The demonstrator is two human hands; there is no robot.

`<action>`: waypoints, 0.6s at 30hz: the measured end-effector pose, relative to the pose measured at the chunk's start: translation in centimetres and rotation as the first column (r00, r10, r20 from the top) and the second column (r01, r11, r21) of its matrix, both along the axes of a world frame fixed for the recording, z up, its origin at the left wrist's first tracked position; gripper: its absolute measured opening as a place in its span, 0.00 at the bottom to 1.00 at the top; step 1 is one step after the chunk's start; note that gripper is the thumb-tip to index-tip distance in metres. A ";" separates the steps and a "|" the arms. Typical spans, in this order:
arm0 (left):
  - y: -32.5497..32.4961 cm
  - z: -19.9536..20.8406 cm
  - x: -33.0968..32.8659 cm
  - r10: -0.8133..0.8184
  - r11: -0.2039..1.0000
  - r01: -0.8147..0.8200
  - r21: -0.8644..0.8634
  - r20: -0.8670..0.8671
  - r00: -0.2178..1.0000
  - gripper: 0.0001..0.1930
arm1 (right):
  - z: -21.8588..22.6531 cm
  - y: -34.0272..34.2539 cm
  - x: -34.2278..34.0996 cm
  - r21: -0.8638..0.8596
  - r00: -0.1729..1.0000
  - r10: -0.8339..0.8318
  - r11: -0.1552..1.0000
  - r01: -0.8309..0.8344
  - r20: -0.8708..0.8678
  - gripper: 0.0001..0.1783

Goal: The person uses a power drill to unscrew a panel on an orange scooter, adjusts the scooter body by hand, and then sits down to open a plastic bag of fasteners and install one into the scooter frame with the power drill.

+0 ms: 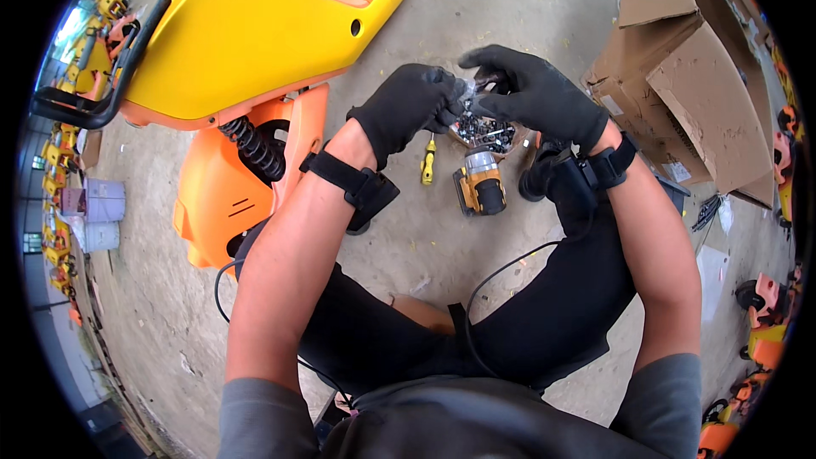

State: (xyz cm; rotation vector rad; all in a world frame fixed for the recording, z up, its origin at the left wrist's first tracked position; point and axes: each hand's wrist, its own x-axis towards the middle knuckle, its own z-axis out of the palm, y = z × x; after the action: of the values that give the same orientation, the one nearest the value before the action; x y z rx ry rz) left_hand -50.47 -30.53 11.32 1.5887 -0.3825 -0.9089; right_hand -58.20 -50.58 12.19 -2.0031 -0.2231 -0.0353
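Both my hands wear black gloves and meet in front of me above the floor. My left hand (406, 106) is closed, its fingertips pinching a small clear plastic bag (467, 92). Close on the bag's other side, my right hand (544, 95) has its fingers bent and its thumb and forefinger apart. Whether a small part sits among its inner fingers is hard to see. Under the hands stands an open container of dark bolts and small metal parts (486, 133), partly covered by them. A yellow and black power tool (482, 183) lies just nearer, with a yellow-handled screwdriver (427, 161) to its left.
A yellow and orange vehicle body (255, 25) with a black shock absorber (253, 149) looms at left. Open cardboard boxes (705, 93) stand at right. Black cables (510, 257) hang across my legs. Pale tubs (104, 212) stand far left; more vehicles (769, 348) line the right edge.
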 end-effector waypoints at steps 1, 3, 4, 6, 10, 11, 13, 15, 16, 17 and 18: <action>-0.1 0.1 -0.2 0.017 1.000 -0.017 0.007 -0.002 1.000 0.09 | 0.0 0.1 -0.1 0.024 1.000 -0.010 1.000 0.010 0.000 0.18; 0.0 0.1 -0.3 0.017 1.000 -0.018 0.008 0.002 1.000 0.09 | 0.1 0.4 -0.1 -0.088 0.999 -0.032 0.996 0.035 0.031 0.18; 0.1 0.0 -0.3 0.017 1.000 -0.017 0.008 0.004 1.000 0.09 | 0.0 0.5 0.0 -0.143 0.998 -0.042 0.989 0.048 0.048 0.18; 0.0 0.2 -0.4 0.030 0.999 -0.030 -0.016 -0.010 1.000 0.09 | -0.2 0.4 0.3 -0.085 0.997 -0.078 0.993 0.076 -0.020 0.15; 0.0 -0.4 -0.1 0.036 0.998 -0.039 -0.051 -0.048 0.998 0.11 | -0.4 0.2 0.8 -0.059 0.996 -0.083 0.995 0.080 -0.041 0.12; -0.1 -0.4 -0.1 0.025 0.998 -0.028 -0.057 -0.053 0.998 0.11 | -0.5 0.0 0.9 -0.083 0.997 -0.076 0.994 0.074 -0.013 0.12; -0.3 -0.7 -0.1 0.010 0.996 -0.016 -0.084 -0.071 0.997 0.11 | -0.7 -0.3 1.0 -0.122 0.998 -0.059 0.991 0.062 0.031 0.12; -0.4 -0.9 0.0 0.000 0.992 -0.012 -0.124 -0.092 0.996 0.11 | -0.7 -0.6 1.1 -0.150 0.997 -0.043 0.987 0.052 0.063 0.12; -0.5 -1.1 0.1 -0.014 0.988 -0.001 -0.152 -0.099 0.995 0.11 | -0.6 -0.8 1.0 -0.151 0.997 -0.038 0.987 0.047 0.063 0.12; -0.5 -1.2 0.2 -0.027 0.984 0.009 -0.178 -0.103 0.994 0.11 | -0.3 -0.8 1.1 -0.150 0.997 -0.033 0.988 0.043 0.066 0.12; -0.5 -1.1 0.3 -0.041 0.979 0.019 -0.204 -0.107 0.993 0.11 | -0.2 -0.8 1.1 -0.149 0.997 -0.028 0.988 0.038 0.068 0.12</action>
State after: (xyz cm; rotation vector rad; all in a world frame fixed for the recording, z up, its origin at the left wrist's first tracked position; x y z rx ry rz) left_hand -50.16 -31.01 10.18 1.3426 -0.4083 -0.9461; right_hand -57.13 -51.35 12.03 -2.1584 -0.2406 -0.1088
